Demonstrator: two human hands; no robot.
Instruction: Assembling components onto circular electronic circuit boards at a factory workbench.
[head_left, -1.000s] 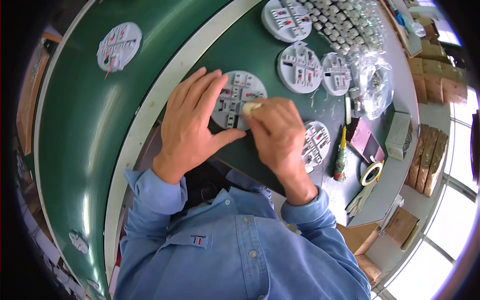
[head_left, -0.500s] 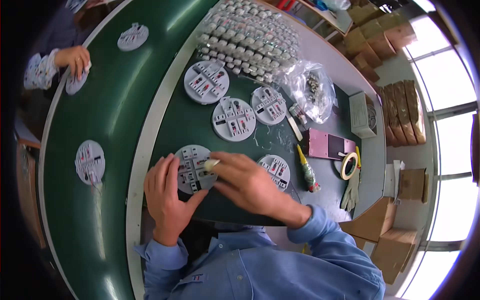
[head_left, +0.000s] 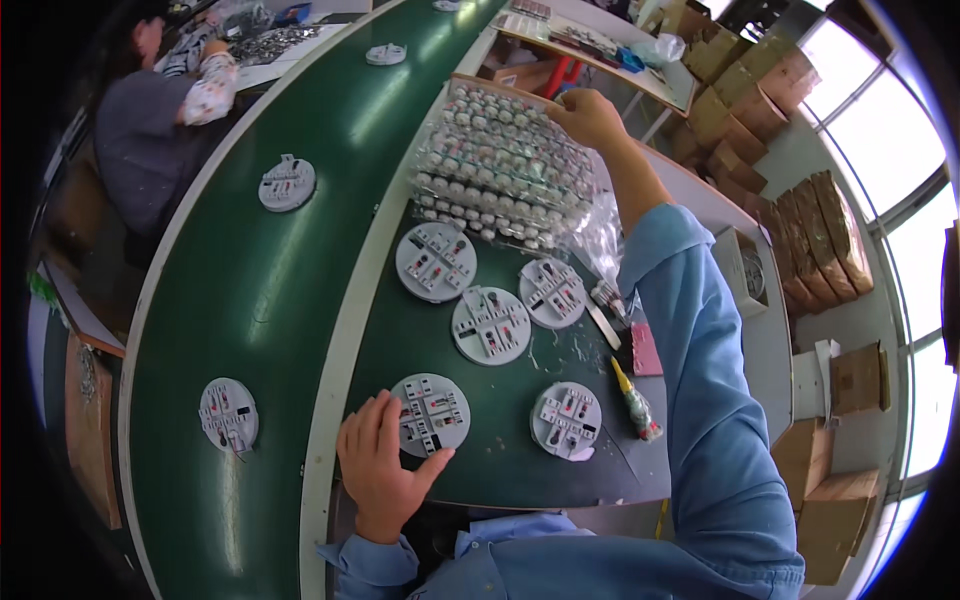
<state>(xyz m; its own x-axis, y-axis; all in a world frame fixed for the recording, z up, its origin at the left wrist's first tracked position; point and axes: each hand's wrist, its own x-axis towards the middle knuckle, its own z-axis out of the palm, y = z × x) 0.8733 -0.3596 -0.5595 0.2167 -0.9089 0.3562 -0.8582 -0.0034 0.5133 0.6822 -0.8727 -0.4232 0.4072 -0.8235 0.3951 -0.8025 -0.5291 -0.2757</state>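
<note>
My left hand (head_left: pixel 385 465) holds a round grey plastic base (head_left: pixel 436 412) by its left and near edges, fingers and thumb curved round it. Small red and black parts sit in the raised slots on its top. At the far right, my right hand (head_left: pixel 590 118) reaches to the far corner of a stack of small round white parts (head_left: pixel 505 165) under clear plastic. Its fingers are bent together, and what they pinch is hidden. More such bases lie between the hands: one base (head_left: pixel 436 262), another base (head_left: pixel 490 326), a third base (head_left: pixel 553 293) and a base (head_left: pixel 566 420) nearer me.
Left of the bench runs a green conveyor (head_left: pixel 270 300) carrying several bases, with a person (head_left: pixel 150 120) seated beyond it. A yellow-tipped bottle (head_left: pixel 636 400), a pale strip (head_left: pixel 603 325) and a pink box (head_left: pixel 646 348) lie under or beside my right arm. Cardboard boxes (head_left: pixel 830 500) stand at right.
My right hand has left the base and stretched far forward to the stack of white parts. The small pale thing in its fingers no longer shows. The left hand stays on the base; the view has shifted.
</note>
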